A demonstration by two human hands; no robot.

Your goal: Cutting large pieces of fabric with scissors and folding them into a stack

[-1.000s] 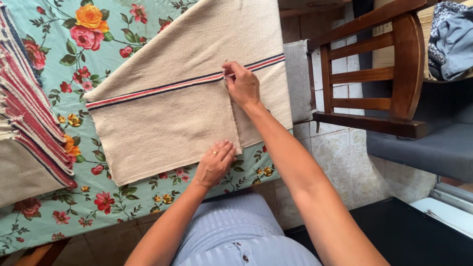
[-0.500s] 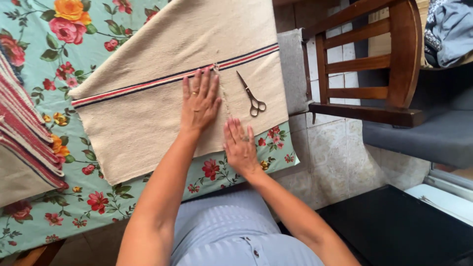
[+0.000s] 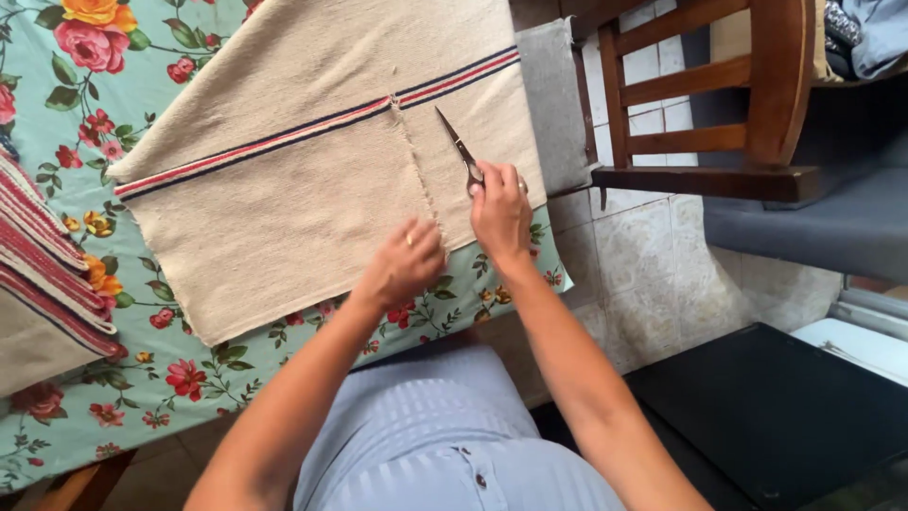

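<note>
A beige woven cloth [image 3: 303,180] with a red, white and dark blue stripe lies flat on the table's floral turquoise tablecloth [image 3: 104,312]. A line runs down the cloth from the stripe toward its near edge. My left hand [image 3: 407,265] pinches the cloth's near edge at the bottom of that line. My right hand [image 3: 499,210] grips the handles of a pair of scissors [image 3: 456,147] whose closed blades lie on the cloth and point away from me, just right of the line.
A stack of folded striped cloths [image 3: 38,274] sits at the left edge of the table. A wooden chair [image 3: 719,104] stands to the right, with a grey cushion [image 3: 553,104] against the table's end. Tiled floor lies below it, and a dark flat surface [image 3: 776,407].
Both hands were smoothing the cloth flat with the scissors lying loose. Now my right hand has taken the scissors and my left hand has moved to the cloth's near edge.
</note>
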